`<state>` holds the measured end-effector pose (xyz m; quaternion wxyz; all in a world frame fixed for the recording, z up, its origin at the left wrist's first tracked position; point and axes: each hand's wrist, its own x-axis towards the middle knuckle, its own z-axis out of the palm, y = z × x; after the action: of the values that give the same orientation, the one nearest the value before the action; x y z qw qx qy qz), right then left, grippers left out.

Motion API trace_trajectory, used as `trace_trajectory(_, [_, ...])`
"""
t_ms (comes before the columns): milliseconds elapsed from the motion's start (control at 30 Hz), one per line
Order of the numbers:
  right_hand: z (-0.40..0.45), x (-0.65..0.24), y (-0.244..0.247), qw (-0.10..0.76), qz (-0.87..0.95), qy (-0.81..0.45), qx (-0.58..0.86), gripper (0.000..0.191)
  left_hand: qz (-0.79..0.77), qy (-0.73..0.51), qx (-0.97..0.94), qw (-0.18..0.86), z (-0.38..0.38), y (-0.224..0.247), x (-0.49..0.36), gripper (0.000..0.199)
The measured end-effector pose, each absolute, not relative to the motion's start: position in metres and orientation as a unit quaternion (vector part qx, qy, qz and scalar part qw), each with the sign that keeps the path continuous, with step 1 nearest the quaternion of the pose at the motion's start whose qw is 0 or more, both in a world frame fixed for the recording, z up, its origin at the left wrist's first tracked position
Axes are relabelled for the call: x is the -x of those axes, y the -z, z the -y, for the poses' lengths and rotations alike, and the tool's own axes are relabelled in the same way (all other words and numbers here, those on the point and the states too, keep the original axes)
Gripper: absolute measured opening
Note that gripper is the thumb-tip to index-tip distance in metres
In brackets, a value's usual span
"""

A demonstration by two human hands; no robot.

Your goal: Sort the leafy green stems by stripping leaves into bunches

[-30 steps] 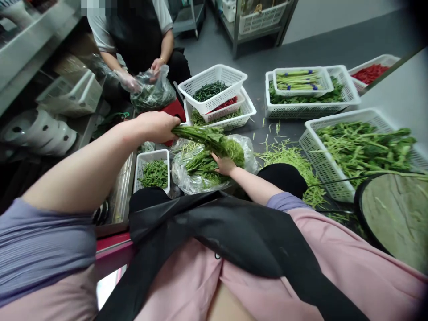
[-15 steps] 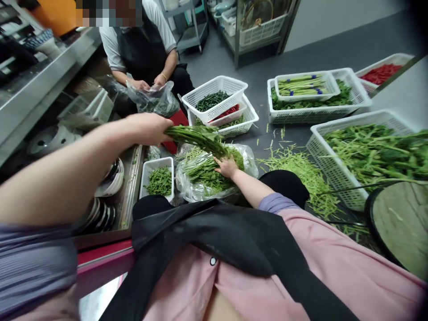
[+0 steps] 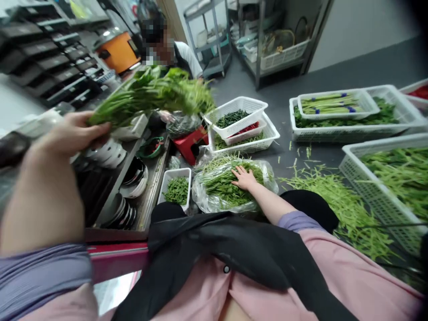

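Observation:
Raised at the left, my left hand [image 3: 82,131] is closed around the stem ends of a bunch of leafy green vegetables [image 3: 157,93]. The leafy end points right, blurred by motion, and covers part of the co-worker. Lower down, my right hand [image 3: 244,178] lies with fingers spread on a heap of green stems [image 3: 224,185] in a clear plastic bag [image 3: 209,206]. A small white basket [image 3: 190,189] of short green pieces [image 3: 176,191] stands just left of the bag.
Stacked white baskets [image 3: 239,130] with green and red vegetables stand beyond the bag. Loose pale stems [image 3: 347,200] litter the floor at right, beside a large basket [image 3: 371,196] of greens. A co-worker [image 3: 189,58] sits across. Shelves with bowls [image 3: 137,180] line the left.
My left hand has swung up and left, lifting the bunch away from the bag. My right hand stays on the heap, its fingers spread. The view has turned somewhat left.

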<state>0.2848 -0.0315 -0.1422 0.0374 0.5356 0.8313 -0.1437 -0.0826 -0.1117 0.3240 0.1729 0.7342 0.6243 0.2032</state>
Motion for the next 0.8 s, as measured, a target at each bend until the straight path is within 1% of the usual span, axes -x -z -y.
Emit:
trace_trajectory(33, [0.034, -0.282, 0.135, 0.042, -0.828, 0.143, -0.541, 0.069, -0.643, -0.236, -0.707, 0.178, 0.116, -0.310, 0.073, 0.026])
trace_trajectory(133, [0.051, -0.274, 0.103, 0.034, -0.815, 0.131, -0.563, 0.066, -0.617, -0.291, -0.658, 0.318, 0.120, -0.249, 0.040, 0.037])
trace_trajectory(167, [0.059, -0.272, 0.091, 0.014, -0.811, 0.129, -0.570, 0.061, -0.602, -0.309, -0.638, 0.369, 0.121, -0.224, 0.030, 0.041])
trace_trajectory(233, [0.078, -0.273, 0.066, -0.061, -0.802, 0.156, -0.574, 0.044, -0.575, -0.337, -0.583, 0.465, 0.127, -0.171, 0.011, 0.046])
trace_trajectory(300, [0.098, -0.275, 0.043, -0.173, -0.778, 0.261, -0.545, 0.031, -0.549, -0.328, -0.517, 0.569, 0.137, -0.119, -0.009, 0.047])
trace_trajectory(367, [0.115, -0.275, 0.024, -0.281, -0.712, 0.436, -0.474, 0.030, -0.525, -0.311, -0.452, 0.650, 0.150, -0.076, -0.028, 0.048])
trace_trajectory(400, [0.123, -0.273, 0.017, -0.320, -0.661, 0.519, -0.436, 0.032, -0.518, -0.305, -0.427, 0.676, 0.156, -0.058, -0.037, 0.048])
trace_trajectory(433, [0.129, -0.271, 0.012, -0.348, -0.607, 0.585, -0.409, 0.034, -0.514, -0.301, -0.408, 0.692, 0.162, -0.043, -0.045, 0.048])
trace_trajectory(500, [0.138, -0.265, 0.008, -0.374, -0.514, 0.656, -0.407, 0.035, -0.515, -0.292, -0.393, 0.704, 0.169, -0.020, -0.057, 0.049])
trace_trajectory(567, [0.142, -0.259, 0.012, -0.377, -0.455, 0.669, -0.451, 0.031, -0.522, -0.279, -0.402, 0.699, 0.173, -0.006, -0.063, 0.049])
trace_trajectory(667, [0.145, -0.254, 0.024, -0.380, -0.399, 0.673, -0.494, 0.024, -0.546, -0.266, -0.439, 0.662, 0.173, 0.003, -0.065, 0.046])
trace_trajectory(800, [0.147, -0.255, 0.036, -0.389, -0.314, 0.728, -0.470, 0.026, -0.559, -0.258, -0.487, 0.620, 0.171, 0.007, -0.062, 0.039])
